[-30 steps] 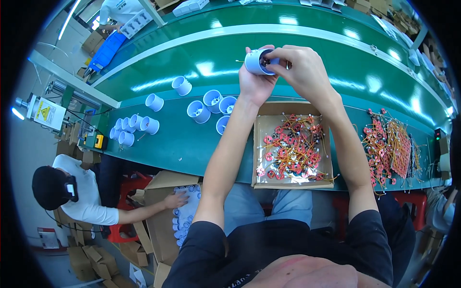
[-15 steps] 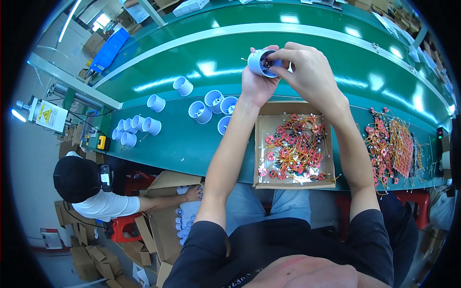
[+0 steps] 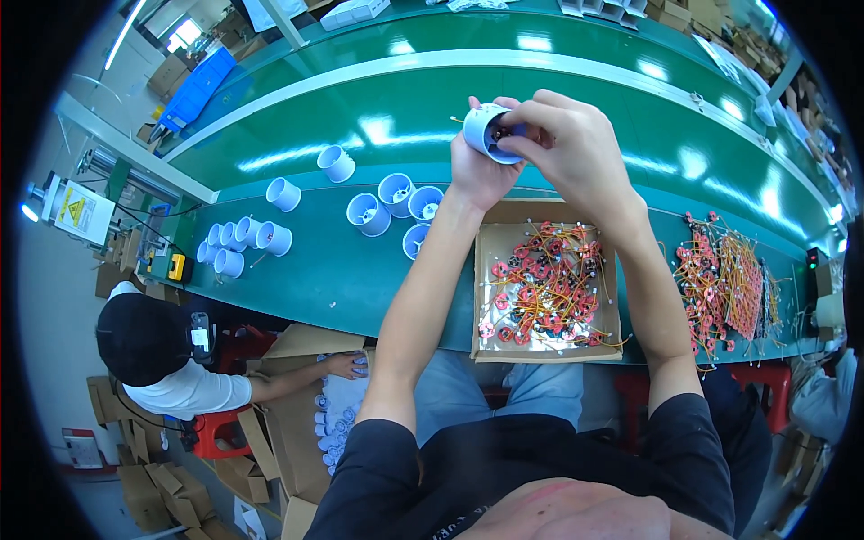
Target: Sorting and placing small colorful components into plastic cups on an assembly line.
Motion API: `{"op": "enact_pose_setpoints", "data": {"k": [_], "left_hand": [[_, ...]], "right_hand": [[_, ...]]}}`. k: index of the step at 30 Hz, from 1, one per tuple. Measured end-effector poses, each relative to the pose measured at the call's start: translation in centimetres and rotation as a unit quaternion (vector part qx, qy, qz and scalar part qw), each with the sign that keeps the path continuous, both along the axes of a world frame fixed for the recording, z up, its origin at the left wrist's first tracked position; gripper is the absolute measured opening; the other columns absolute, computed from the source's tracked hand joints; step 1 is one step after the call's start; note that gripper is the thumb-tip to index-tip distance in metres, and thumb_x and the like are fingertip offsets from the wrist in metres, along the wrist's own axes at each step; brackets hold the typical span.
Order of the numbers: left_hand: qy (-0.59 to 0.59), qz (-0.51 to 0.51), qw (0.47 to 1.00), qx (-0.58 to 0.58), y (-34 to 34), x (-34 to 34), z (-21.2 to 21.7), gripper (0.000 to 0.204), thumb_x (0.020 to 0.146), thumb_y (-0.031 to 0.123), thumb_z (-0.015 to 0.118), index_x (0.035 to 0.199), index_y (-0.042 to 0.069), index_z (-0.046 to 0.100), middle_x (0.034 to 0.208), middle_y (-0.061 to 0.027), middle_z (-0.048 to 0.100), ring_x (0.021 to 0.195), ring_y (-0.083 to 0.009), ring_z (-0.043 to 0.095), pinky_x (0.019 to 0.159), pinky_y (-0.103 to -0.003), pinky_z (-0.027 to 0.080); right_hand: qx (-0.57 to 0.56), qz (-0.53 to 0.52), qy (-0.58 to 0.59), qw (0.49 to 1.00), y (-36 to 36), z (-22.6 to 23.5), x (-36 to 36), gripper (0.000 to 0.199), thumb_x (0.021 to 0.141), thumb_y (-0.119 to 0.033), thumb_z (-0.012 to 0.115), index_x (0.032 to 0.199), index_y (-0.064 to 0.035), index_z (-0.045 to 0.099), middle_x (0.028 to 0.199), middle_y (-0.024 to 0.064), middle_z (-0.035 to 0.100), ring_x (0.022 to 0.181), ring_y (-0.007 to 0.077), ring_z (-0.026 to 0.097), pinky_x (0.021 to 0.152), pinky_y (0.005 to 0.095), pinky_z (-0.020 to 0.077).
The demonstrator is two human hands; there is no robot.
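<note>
The left hand (image 3: 482,175) cradles the cup (image 3: 477,129), axis running ten to four o'clock, mouth at four, the right hand (image 3: 576,139) dipping narrowed fingers inside, their hold unclear.

Green bench (image 3: 310,261) with white cups (image 3: 367,216), cardboard tray (image 3: 544,356), wired parts (image 3: 740,286)

White cup (image 3: 478,131) partly hidden by hands (image 3: 576,144), dark part (image 3: 501,133) inside too small to identify

The head-worn fisheye looks down at both nearby hands (image 3: 576,139).
</note>
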State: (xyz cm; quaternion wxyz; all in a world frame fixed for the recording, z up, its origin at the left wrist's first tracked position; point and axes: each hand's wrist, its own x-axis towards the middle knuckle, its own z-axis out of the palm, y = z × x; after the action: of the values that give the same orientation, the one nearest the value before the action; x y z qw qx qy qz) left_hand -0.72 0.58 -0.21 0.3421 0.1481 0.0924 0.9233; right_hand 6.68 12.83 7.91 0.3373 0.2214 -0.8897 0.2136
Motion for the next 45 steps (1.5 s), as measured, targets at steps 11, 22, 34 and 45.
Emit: {"op": "enact_pose_setpoints", "data": {"k": [11, 22, 34, 45], "left_hand": [[0.013, 0.047, 0.988, -0.147, -0.3, -1.6, -1.2, 0.054, 0.094, 0.059, 0.038, 0.099, 0.011, 0.062, 0.082, -0.0048, 0.067, 0.074, -0.0208, 0.065, 0.073, -0.04, 0.052], [0.346, 0.407, 0.733, -0.421, 2.3, -1.3, -1.5, 0.042, 0.101, 0.034, 0.043, 0.128, 0.001, 0.045, 0.123, -0.0115, 0.054, 0.11, -0.0183, 0.052, 0.094, -0.03, 0.042], [0.387, 0.391, 0.668, -0.501, 0.4, -2.0, -0.9, 0.05, 0.098, 0.027, 0.052, 0.138, 0.0, 0.041, 0.127, -0.015, 0.053, 0.111, -0.0212, 0.054, 0.093, -0.033, 0.043], [0.394, 0.356, 0.696, -0.483, 1.5, -1.0, -1.0, 0.046, 0.1, 0.024, 0.048, 0.14, 0.003, 0.04, 0.126, -0.0139, 0.053, 0.114, -0.0209, 0.051, 0.101, -0.033, 0.036]], "right_hand": [[-0.025, 0.08, -0.158, 0.984, 2.6, -2.1, -2.7, 0.044, 0.078, -0.025, 0.073, 0.112, -0.0004, 0.059, 0.105, 0.0161, 0.062, 0.096, 0.029, 0.061, 0.083, 0.0371, 0.048], [-0.091, 0.005, -0.117, 0.989, 4.2, -4.6, -5.2, 0.037, 0.078, -0.014, 0.067, 0.104, 0.009, 0.053, 0.103, 0.0246, 0.056, 0.1, 0.0385, 0.053, 0.086, 0.0416, 0.0456], [-0.08, -0.026, -0.027, 0.996, 2.0, -5.8, -6.1, 0.038, 0.073, -0.014, 0.068, 0.097, 0.012, 0.055, 0.093, 0.0246, 0.056, 0.093, 0.0356, 0.052, 0.081, 0.0401, 0.0458], [-0.155, 0.053, -0.296, 0.941, 4.5, -3.4, -5.6, 0.043, 0.066, -0.021, 0.074, 0.088, 0.0131, 0.059, 0.094, 0.0294, 0.057, 0.089, 0.0389, 0.059, 0.074, 0.0392, 0.051]]}}
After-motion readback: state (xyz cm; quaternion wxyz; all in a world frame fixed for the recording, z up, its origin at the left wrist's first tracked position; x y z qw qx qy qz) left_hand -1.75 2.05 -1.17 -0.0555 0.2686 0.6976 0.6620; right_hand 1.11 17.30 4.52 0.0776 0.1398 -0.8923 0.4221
